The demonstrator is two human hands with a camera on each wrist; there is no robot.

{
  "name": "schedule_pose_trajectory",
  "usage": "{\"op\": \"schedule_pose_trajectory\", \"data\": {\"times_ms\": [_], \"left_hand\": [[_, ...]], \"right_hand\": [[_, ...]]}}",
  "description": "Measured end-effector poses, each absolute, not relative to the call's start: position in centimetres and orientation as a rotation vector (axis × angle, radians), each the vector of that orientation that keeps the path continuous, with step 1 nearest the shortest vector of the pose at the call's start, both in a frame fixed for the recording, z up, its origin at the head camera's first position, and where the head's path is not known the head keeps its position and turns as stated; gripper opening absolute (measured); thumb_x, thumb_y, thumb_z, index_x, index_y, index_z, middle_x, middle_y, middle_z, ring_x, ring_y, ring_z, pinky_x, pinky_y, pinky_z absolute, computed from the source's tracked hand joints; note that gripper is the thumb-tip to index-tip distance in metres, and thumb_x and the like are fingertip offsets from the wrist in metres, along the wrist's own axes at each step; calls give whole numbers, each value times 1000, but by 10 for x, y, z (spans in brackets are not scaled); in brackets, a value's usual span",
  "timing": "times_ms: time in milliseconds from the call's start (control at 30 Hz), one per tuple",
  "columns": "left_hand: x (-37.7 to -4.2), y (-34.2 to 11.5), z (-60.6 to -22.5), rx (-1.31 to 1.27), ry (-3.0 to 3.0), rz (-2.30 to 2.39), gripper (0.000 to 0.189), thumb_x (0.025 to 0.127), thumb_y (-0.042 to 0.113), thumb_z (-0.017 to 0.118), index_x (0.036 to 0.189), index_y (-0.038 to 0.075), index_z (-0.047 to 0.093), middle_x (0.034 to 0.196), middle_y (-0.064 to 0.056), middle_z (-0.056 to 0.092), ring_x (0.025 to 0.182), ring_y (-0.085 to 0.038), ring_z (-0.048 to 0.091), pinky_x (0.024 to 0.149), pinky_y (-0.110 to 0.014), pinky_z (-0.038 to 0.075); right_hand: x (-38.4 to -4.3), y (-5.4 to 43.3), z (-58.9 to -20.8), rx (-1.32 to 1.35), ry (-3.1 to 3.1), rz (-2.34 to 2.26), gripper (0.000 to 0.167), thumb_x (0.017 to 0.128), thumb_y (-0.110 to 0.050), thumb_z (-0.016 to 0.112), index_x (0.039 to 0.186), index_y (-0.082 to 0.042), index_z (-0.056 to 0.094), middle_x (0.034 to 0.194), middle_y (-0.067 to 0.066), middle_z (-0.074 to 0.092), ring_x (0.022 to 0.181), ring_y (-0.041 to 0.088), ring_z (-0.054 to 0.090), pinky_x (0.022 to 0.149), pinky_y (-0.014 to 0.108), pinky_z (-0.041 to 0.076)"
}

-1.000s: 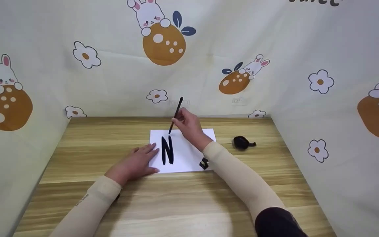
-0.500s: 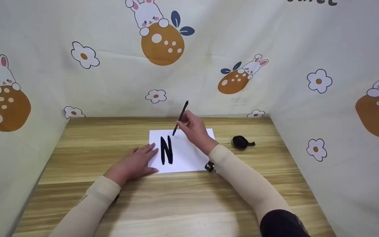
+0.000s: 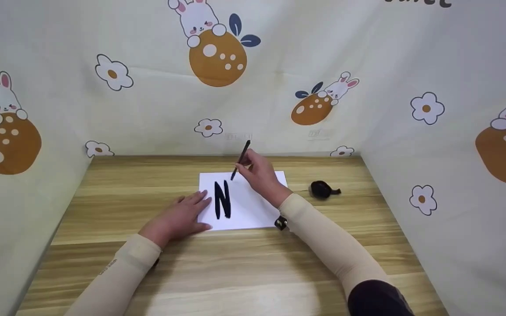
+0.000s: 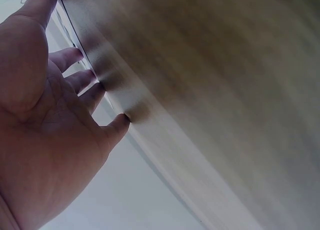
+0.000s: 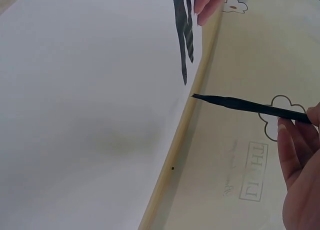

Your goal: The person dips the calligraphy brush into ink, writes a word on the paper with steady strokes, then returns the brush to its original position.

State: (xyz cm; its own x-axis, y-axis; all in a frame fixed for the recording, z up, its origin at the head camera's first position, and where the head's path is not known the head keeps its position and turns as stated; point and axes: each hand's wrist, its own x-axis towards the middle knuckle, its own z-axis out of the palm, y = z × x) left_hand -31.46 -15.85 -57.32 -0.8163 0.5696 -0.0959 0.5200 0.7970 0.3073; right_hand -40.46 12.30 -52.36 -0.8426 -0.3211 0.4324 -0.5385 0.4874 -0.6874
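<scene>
Head view: slim black brush (image 3: 241, 159), pinched in right hand (image 3: 259, 174), shifted slightly right; tip now clear of bold black N (image 3: 223, 199), letter apparently complete. Left hand (image 3: 183, 216), fingers spread, on rectangular white paper (image 3: 253, 213), frame centre.

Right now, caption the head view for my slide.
Right hand holds a brush near a black N; left hand touches the paper.
</scene>
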Motion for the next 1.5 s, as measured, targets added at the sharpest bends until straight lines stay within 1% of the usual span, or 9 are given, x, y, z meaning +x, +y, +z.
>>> {"op": "schedule_pose_trajectory", "data": {"times_ms": [167,333,533,833,1067,1500], "left_hand": [[-314,-159,-572,842,2794,421,86,106,52,71,170,3,41,179,-22,29,165,-43,28,128,-73,25],[-314,-159,-573,836,2795,425,87,106,53,71,170,3,41,180,-21,28,166,-43,27,128,-73,24],[-314,-159,-573,868,2801,417,86,107,52,71,170,2,41,179,-23,29,165,-45,28,127,-74,26],[-315,-159,-574,867,2808,417,86,106,53,71,169,2,41,179,-23,30,164,-45,29,127,-74,26],[-315,-159,-576,896,2818,435,85,105,51,73,167,0,45,177,-25,33,163,-45,33,125,-75,29],[-317,-159,-575,887,2817,423,85,105,51,73,168,0,44,177,-24,33,163,-45,32,125,-75,28]], "right_hand": [[-404,123,-526,758,-2481,1262,8,105,-11,76,106,-15,69,101,-4,79,93,10,73,74,30,58],[-402,123,-527,755,-2478,1272,9,105,-9,77,106,-13,69,101,-4,79,94,11,73,75,31,58],[-403,122,-527,754,-2489,1273,8,105,-10,77,106,-14,69,101,-4,78,95,10,73,76,31,59],[-403,122,-532,775,-2498,1222,7,106,-13,76,109,-12,69,104,-2,79,98,11,74,78,31,61],[-404,120,-533,760,-2496,1238,8,104,-11,78,107,-12,70,103,-2,78,97,11,74,77,31,60],[-402,119,-536,780,-2520,1173,8,105,-12,78,106,-13,71,103,-1,79,98,12,75,78,30,61]]}}
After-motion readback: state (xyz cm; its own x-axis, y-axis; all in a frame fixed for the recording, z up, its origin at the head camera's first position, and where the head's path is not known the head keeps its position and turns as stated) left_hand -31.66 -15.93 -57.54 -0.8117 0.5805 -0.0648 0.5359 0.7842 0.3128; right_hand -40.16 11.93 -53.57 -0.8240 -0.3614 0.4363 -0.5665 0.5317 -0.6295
